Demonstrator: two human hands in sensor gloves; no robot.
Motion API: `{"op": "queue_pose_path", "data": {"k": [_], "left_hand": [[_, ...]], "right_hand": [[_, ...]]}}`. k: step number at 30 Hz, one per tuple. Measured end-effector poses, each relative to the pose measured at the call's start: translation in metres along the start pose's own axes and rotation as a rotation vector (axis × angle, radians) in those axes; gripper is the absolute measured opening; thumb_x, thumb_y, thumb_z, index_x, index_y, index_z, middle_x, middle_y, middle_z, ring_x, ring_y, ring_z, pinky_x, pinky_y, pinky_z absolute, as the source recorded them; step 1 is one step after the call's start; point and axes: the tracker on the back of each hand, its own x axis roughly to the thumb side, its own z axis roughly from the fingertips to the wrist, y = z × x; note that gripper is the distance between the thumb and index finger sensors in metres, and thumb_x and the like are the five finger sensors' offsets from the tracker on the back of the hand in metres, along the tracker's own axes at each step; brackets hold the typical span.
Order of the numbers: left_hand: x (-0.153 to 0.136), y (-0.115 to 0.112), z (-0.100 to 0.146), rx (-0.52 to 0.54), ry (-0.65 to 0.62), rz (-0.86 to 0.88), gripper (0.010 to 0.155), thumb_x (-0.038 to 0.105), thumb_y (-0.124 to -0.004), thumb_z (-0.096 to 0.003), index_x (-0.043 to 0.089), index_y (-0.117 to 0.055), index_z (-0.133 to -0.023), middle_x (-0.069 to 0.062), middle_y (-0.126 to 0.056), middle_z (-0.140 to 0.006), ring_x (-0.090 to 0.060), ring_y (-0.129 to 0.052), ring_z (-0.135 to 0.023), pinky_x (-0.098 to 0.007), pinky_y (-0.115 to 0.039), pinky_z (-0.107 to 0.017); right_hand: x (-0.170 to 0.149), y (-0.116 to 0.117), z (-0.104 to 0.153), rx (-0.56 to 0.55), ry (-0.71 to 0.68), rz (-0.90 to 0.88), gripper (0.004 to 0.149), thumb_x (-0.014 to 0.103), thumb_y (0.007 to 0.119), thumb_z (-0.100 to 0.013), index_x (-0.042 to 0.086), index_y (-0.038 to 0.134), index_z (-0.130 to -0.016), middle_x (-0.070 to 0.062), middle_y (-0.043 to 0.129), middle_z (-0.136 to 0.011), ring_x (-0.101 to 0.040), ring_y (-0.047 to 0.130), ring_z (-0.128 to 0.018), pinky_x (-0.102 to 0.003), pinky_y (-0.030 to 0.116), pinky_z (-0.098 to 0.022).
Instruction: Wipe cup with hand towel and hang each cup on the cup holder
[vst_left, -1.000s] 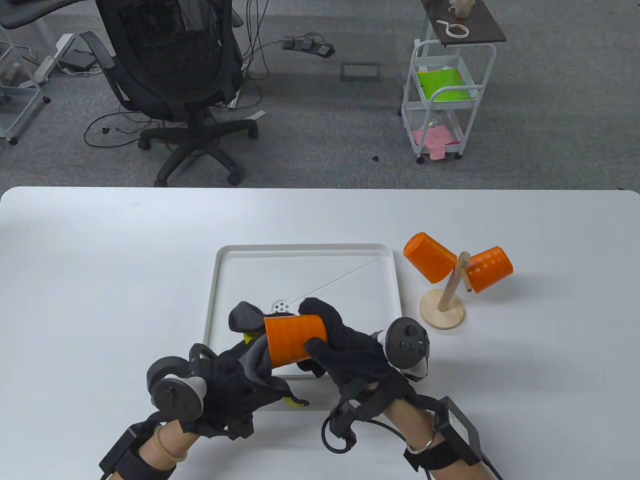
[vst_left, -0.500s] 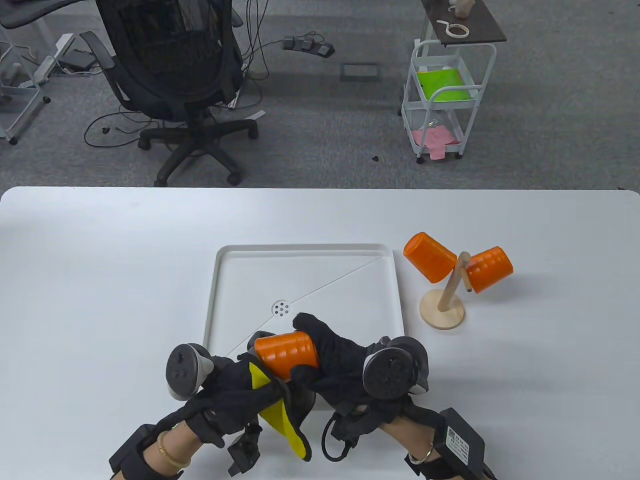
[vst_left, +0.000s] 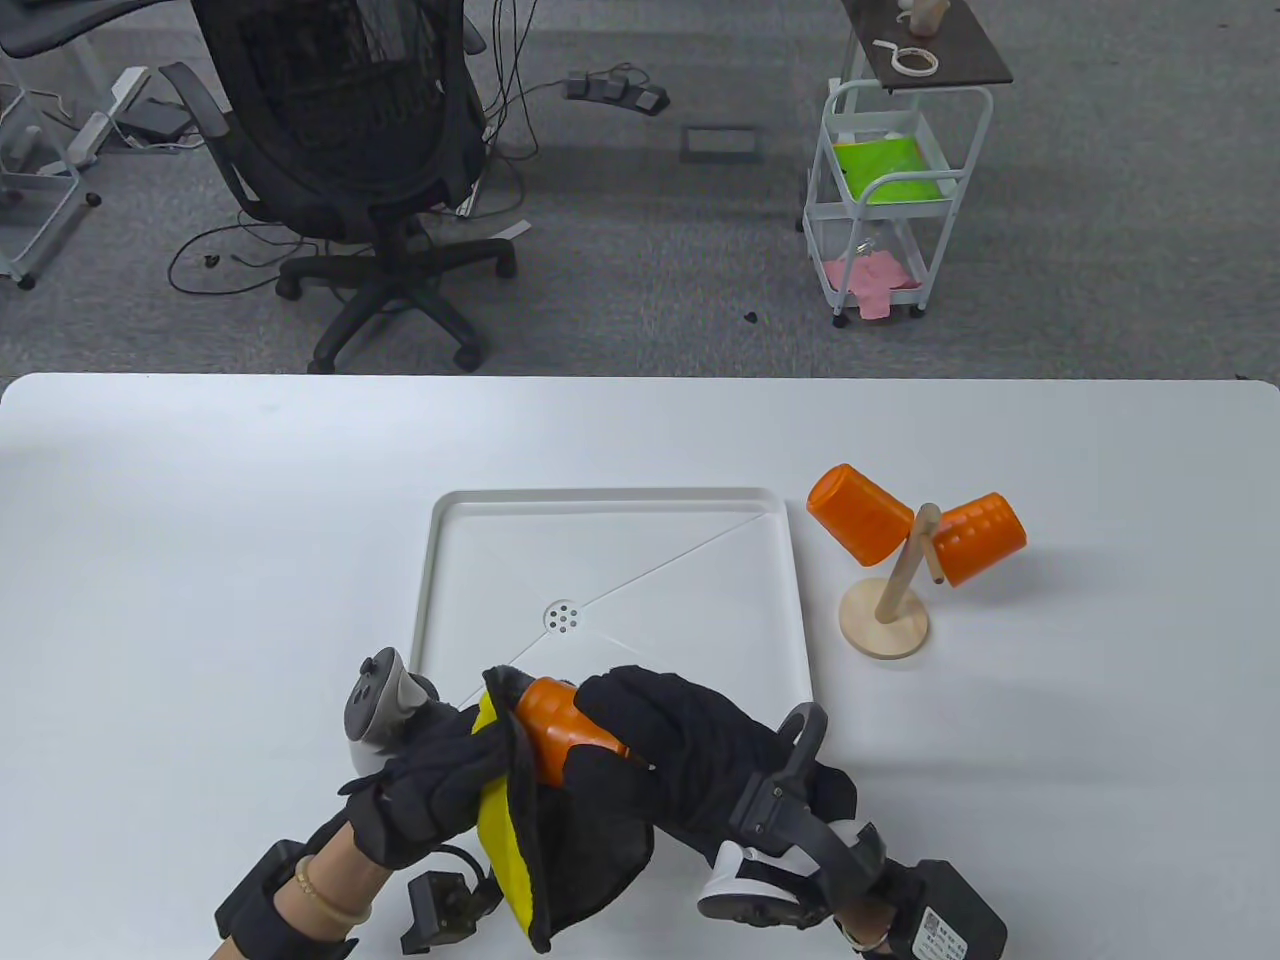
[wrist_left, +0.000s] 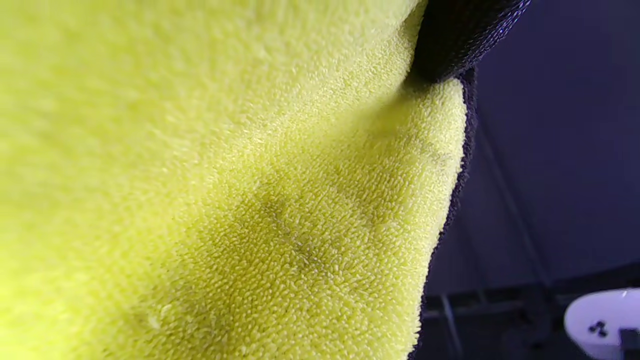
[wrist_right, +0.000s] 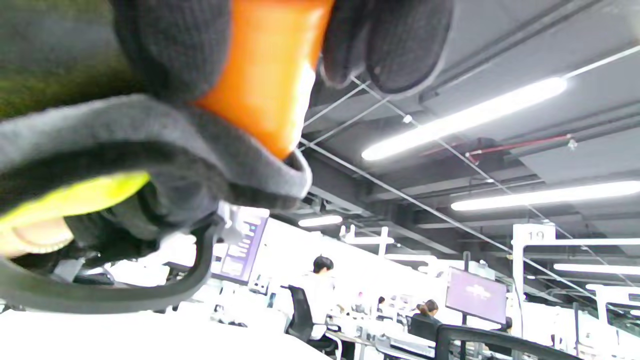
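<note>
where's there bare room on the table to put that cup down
Free: the tray floor beyond the hands, the tabletop left of the tray, and the stretch right of the cup holder. Crowded: the near edge, where the left hand with the towel and the right hand gripping the cup meet.

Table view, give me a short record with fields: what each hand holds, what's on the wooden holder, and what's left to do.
left hand: holds the yellow-and-dark-grey hand towel against the cup
right hand: fingers curled round the orange ribbed plastic cup
wooden cup holder: two orange cups hung
white square tray: holds no cups
remaining: hang the held cup
</note>
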Motion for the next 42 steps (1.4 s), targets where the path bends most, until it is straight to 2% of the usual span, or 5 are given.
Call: {"op": "queue_pose_path", "data": {"k": [11,17,26,33,42], "left_hand": [[0.026,0.029,0.018,0.264,-0.181,-0.345,0.064,0.061,-0.058,-0.0658,0.028,-0.041,-0.118,0.001,-0.059,-0.125,-0.025,-0.056,-0.115,-0.056,-0.060,-0.074],[0.033,0.006,0.018,0.169,-0.242,-1.002,0.063,0.061,-0.060,-0.0635,0.035,-0.040,-0.118,0.007,-0.055,-0.127,-0.021,-0.050,-0.118,-0.057,-0.054,-0.078],[0.020,-0.031,0.010,-0.072,-0.246,-1.455,0.065,0.060,-0.063,-0.0606,0.030,-0.045,-0.115,0.011,-0.062,-0.124,-0.007,-0.055,-0.114,-0.054,-0.053,-0.080],[0.013,-0.042,0.004,-0.148,-0.189,-1.396,0.066,0.059,-0.065,-0.0600,0.023,-0.049,-0.114,0.006,-0.067,-0.121,-0.009,-0.058,-0.112,-0.051,-0.057,-0.079],[-0.003,-0.015,0.000,-0.033,-0.033,-0.473,0.066,0.059,-0.064,-0.0626,0.018,-0.053,-0.114,0.000,-0.070,-0.119,-0.014,-0.061,-0.109,-0.056,-0.057,-0.075]], "right_hand": [[-0.050,-0.002,0.012,-0.094,0.399,-0.602,0.077,0.056,0.071,-0.052,0.026,0.032,-0.112,-0.025,0.056,-0.107,-0.035,0.087,-0.075,-0.039,0.085,-0.053],[-0.059,0.028,0.019,-0.054,0.623,-1.140,0.078,0.057,0.066,-0.056,0.016,0.032,-0.112,-0.031,0.060,-0.101,-0.037,0.090,-0.068,-0.039,0.086,-0.047],[-0.056,0.047,0.021,0.156,0.729,-1.257,0.083,0.065,0.056,-0.056,0.000,0.049,-0.106,-0.029,0.084,-0.075,-0.032,0.099,-0.040,-0.035,0.089,-0.024],[-0.042,0.054,0.015,0.217,0.677,-1.164,0.086,0.069,0.050,-0.055,-0.002,0.053,-0.103,-0.023,0.087,-0.068,-0.026,0.098,-0.033,-0.032,0.087,-0.017],[-0.030,0.036,0.006,0.147,0.447,-0.752,0.083,0.068,0.053,-0.054,0.013,0.031,-0.112,-0.022,0.068,-0.096,-0.032,0.090,-0.062,-0.037,0.084,-0.041]]}}
